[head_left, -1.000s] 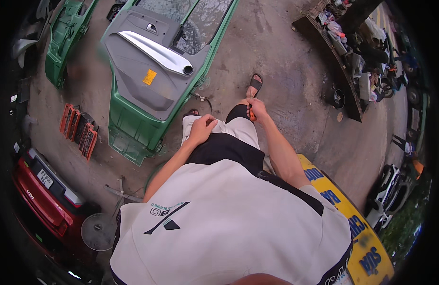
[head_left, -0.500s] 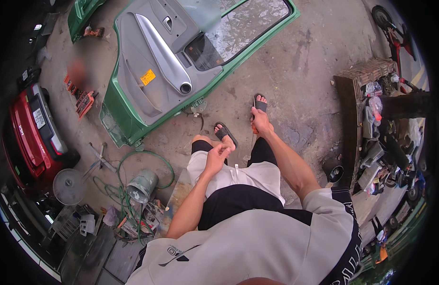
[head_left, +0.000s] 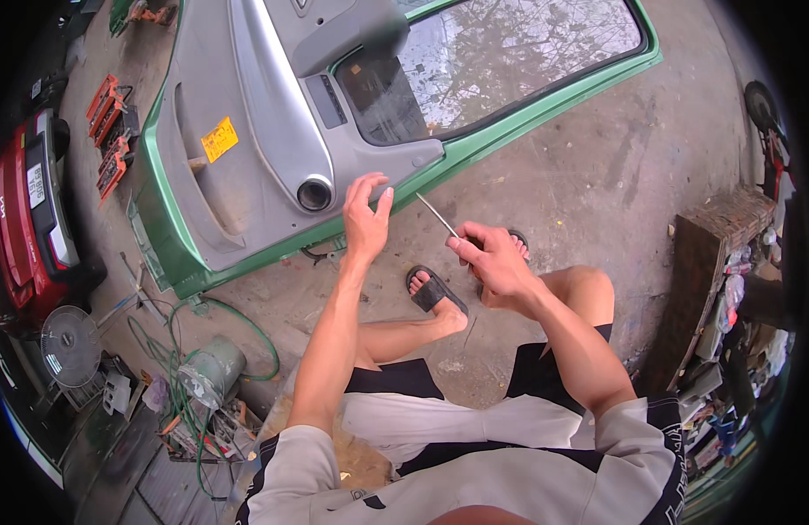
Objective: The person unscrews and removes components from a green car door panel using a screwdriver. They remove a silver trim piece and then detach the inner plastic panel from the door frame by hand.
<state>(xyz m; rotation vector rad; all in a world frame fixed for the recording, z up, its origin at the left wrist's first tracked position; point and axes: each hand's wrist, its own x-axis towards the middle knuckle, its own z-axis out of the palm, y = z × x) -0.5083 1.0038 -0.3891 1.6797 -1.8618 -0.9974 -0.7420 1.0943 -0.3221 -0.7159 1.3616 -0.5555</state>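
One left hand [head_left: 367,219] is showing at frame centre, fingers loosely bent and holding nothing, the right hand [head_left: 498,261] is gripping a slim metal-shafted tool [head_left: 437,215] just beside it, a green-edged vehicle door [head_left: 352,147] is stretching across the upper left and centre.

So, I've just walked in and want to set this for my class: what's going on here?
A person has a green vehicle door with a grey inner panel lying in front of them. Their right hand holds a thin metal tool, its tip toward the door's near edge. The left hand is open near that edge; whether it touches is unclear. An orange toolbox stands beyond, to the left.
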